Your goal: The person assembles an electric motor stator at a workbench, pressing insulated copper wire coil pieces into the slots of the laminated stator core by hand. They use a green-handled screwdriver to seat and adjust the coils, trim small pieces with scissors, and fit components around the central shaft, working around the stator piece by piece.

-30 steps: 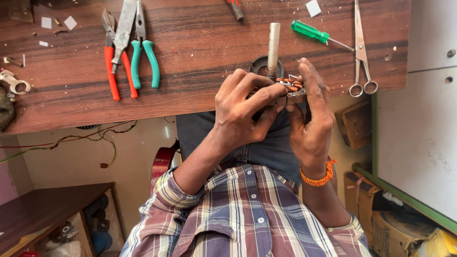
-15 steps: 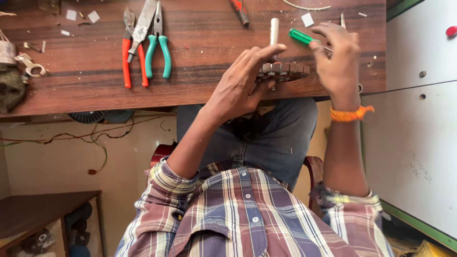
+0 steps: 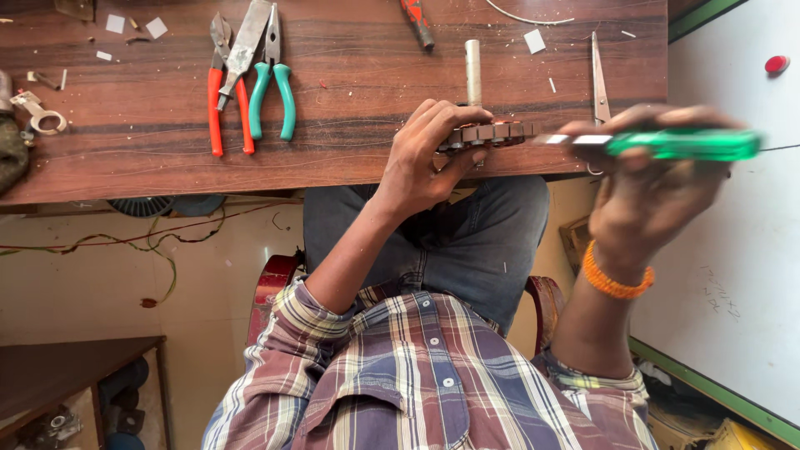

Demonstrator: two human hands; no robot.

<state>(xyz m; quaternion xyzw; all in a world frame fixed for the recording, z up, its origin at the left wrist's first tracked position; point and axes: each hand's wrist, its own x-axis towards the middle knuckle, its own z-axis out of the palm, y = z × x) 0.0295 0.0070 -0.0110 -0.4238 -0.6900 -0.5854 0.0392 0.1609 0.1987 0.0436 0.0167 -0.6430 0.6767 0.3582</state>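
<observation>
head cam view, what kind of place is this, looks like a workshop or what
Probably a small repair workshop. A worn wooden bench carries pliers, a red-handled tool and scissors. The left hand steadies a copper-wound part at the bench edge, and the right hand holds a green-handled screwdriver.

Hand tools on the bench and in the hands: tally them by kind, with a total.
Pliers: 3, red-handled pliers, teal-handled pliers, grey pliers laid across them
Screwdrivers: 2, green screwdriver in the right hand, red-handled one at the top edge
Scissors: 1, scissors
Total: 6
</observation>
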